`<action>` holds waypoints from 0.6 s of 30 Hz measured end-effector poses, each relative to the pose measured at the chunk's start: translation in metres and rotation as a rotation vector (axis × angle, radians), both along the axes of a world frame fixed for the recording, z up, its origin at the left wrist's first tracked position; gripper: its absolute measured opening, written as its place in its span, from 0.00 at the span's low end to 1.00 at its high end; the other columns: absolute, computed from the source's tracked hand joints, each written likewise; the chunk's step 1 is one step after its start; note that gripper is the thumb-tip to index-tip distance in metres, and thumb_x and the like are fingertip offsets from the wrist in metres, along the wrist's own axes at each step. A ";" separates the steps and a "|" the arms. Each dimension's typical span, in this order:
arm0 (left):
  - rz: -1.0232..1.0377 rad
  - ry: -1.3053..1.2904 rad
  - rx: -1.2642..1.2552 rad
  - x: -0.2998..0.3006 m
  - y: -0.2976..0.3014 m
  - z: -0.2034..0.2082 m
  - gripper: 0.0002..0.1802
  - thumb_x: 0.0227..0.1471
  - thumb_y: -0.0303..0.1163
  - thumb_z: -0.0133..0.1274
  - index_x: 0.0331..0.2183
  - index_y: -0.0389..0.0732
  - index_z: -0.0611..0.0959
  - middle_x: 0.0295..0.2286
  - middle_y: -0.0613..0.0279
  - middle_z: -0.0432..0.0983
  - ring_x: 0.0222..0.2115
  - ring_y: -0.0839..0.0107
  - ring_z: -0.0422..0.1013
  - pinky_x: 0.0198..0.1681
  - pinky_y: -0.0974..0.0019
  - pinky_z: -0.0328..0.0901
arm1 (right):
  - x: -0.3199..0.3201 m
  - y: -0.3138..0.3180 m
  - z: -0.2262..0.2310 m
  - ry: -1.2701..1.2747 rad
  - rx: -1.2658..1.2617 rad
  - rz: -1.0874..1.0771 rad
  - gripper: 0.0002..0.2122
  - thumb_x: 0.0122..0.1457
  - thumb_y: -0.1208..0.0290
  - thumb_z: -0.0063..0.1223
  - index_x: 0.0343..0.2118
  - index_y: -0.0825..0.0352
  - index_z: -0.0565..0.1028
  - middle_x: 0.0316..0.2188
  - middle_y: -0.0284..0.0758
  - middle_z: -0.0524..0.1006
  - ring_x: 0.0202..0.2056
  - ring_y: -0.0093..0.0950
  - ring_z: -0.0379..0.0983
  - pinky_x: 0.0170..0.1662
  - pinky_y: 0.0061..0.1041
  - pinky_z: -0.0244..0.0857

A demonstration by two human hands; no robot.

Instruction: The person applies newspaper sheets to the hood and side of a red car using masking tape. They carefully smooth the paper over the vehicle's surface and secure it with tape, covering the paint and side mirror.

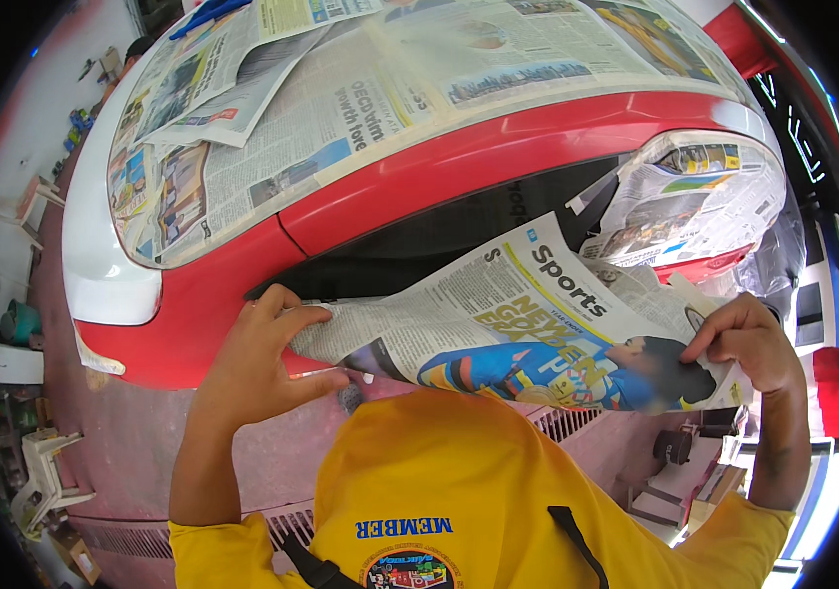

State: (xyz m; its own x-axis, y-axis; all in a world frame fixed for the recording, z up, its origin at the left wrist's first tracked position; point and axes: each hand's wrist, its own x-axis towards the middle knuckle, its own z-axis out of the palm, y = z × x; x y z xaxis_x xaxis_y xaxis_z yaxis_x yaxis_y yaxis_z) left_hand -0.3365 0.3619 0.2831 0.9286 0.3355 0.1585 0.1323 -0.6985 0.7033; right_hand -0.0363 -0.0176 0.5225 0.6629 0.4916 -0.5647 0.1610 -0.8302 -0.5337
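A newspaper sheet (498, 324) with a colour picture hangs slanted in front of the dark side window (419, 231) of a red car (439, 147). At its upper right corner, my right hand (748, 344) has its fingers closed on the paper. My left hand (267, 358) is by the sheet's left end, thumb and fingers spread apart. The index finger lies at the paper's edge, and the thumb points below it. Behind the sheet, part of the window and the door is hidden. More newspaper wraps the side mirror (694, 196).
Newspaper sheets (360, 118) cover the car's upper surface, with a loose sheet (243, 93) lying on top. Stools (46, 481) stand on the left of the reddish floor (164, 432). A floor grating (125, 535) runs behind me. A black round container (673, 447) sits at lower right.
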 end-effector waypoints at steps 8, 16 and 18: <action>-0.068 -0.006 0.372 0.017 0.001 0.000 0.11 0.53 0.25 0.65 0.41 0.40 0.89 0.43 0.56 0.78 0.50 0.53 0.72 0.53 0.50 0.67 | 0.033 0.030 0.034 -0.134 0.146 0.536 0.18 0.64 0.58 0.69 0.45 0.71 0.85 0.44 0.37 0.85 0.46 0.27 0.79 0.54 0.30 0.70; 0.092 0.152 0.100 0.039 0.003 0.013 0.12 0.57 0.25 0.65 0.44 0.37 0.83 0.39 0.51 0.83 0.42 0.45 0.79 0.49 0.48 0.70 | 0.067 0.008 0.023 -0.820 0.113 0.702 0.12 0.54 0.73 0.76 0.40 0.69 0.84 0.46 0.39 0.81 0.49 0.39 0.77 0.58 0.36 0.68; 0.121 0.018 -0.059 0.038 0.001 0.010 0.14 0.57 0.25 0.66 0.44 0.36 0.82 0.40 0.50 0.84 0.44 0.47 0.80 0.47 0.52 0.72 | 0.081 0.021 0.024 -0.844 0.063 0.623 0.09 0.62 0.70 0.69 0.40 0.70 0.83 0.47 0.41 0.80 0.50 0.39 0.77 0.57 0.37 0.69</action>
